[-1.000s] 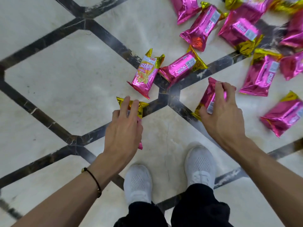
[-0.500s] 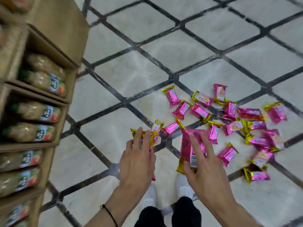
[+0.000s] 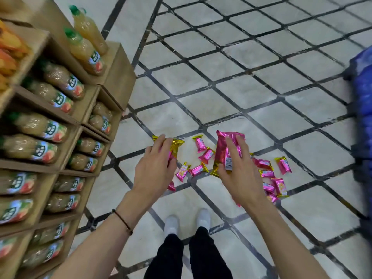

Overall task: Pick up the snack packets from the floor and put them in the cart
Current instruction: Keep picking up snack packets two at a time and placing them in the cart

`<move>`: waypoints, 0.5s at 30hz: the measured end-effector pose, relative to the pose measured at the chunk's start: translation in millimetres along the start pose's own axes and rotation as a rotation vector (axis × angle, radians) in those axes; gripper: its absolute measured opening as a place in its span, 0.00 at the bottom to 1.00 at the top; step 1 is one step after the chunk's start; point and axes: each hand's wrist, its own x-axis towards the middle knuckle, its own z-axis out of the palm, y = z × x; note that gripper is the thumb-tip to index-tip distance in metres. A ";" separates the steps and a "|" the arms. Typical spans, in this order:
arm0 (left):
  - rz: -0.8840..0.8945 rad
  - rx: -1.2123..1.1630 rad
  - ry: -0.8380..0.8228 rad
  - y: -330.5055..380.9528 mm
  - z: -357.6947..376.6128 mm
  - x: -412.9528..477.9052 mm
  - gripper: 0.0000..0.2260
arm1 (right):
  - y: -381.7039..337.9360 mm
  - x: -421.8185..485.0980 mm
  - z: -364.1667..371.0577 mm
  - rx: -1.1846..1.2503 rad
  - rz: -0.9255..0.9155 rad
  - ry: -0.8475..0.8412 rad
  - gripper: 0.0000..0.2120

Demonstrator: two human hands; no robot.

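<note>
Gripping pink packet (image 3: 226, 147), right hand (image 3: 240, 179), pointing away, left hand (image 3: 154, 171) likewise

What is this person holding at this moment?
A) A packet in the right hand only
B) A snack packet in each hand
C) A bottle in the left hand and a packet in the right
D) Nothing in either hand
B: the left hand grips a gold-ended packet, and the right hand holds a pink packet, both lifted above the floor.
</note>
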 end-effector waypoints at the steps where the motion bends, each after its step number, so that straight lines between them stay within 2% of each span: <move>1: 0.019 0.005 0.012 6.6 -13.2 -3.2 0.22 | -0.4 -2.8 -12.8 -0.001 -0.044 -0.012 0.36; 8: 0.019 -0.074 0.123 45.2 -67.8 -20.5 0.23 | 1.6 -31.1 -68.6 -0.006 -0.079 -0.001 0.36; 15: 0.128 -0.128 0.030 66.6 -80.7 -28.8 0.27 | -2.5 -62.0 -107.5 -0.004 0.028 0.064 0.36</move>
